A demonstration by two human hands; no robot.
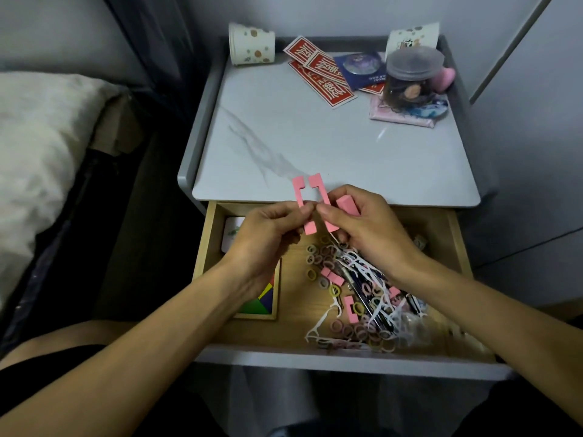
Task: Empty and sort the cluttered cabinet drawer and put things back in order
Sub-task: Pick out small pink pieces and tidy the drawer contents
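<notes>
The left hand (268, 234) pinched one pink bracket (299, 197) and the right hand (369, 225) another plus a pink block (347, 206), so fingertip grips could drop them into the hair-tie tangle (339, 328) at the drawer's (205, 247) five o'clock.

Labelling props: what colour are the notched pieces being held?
The notched pieces are pink; best seen in head view.
</notes>
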